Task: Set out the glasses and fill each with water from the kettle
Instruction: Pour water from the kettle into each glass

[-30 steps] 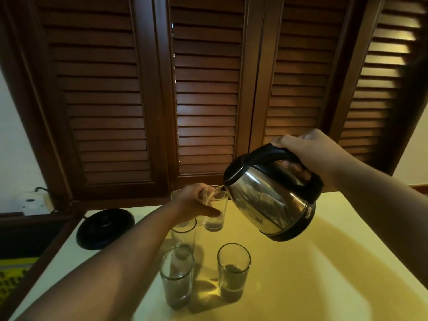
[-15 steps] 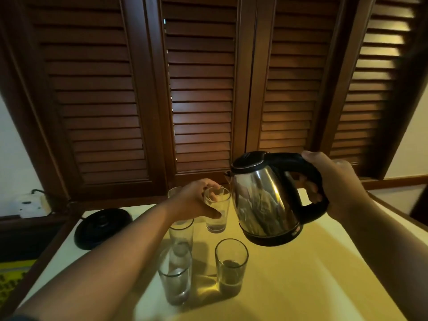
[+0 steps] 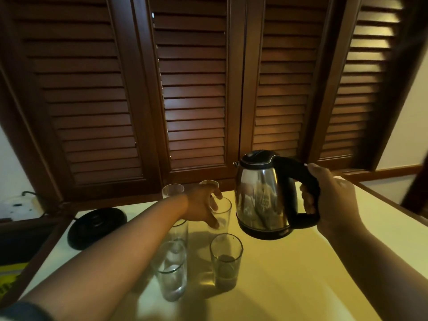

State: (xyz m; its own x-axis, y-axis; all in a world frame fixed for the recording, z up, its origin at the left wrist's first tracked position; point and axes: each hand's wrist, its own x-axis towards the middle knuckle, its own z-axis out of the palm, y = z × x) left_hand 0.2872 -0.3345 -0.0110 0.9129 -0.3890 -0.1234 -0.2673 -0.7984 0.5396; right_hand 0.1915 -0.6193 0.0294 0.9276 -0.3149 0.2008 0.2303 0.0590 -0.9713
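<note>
Right hand (image 3: 333,200) has a closed grip around the black handle of the kettle (image 3: 264,195), fingers wrapped through the loop; kettle is held upright, clear of the worktop (image 3: 301,274), spout facing left toward the glasses, lid down. Left hand (image 3: 201,205) reaches across from the left, fingers curled loosely over the rim and upper side of one glass (image 3: 221,216); thumb contact on the near side of that glass is visible, but whether the glass is firmly clamped or only steadied cannot be told. That glass stands on the worktop just left of the kettle. Five more glasses noted: two at the back, one (image 3: 172,189) behind the left wrist and one (image 3: 208,183) just showing beyond the knuckles; one (image 3: 179,230) partly hidden under the forearm; and two nearest the camera, the left one (image 3: 171,274) clear with a low water line, the right one (image 3: 225,262) showing a dark band of liquid in the lower part. All glasses stand upright, clustered close together, some nearly touching. Black round kettle base (image 3: 97,224) sits on the far left of the worktop, well apart from the kettle. White socket strip (image 3: 18,205) lies beyond the left edge. Dark louvred wooden shutters (image 3: 192,100) fill the background. Light is dim and yellowish.
</note>
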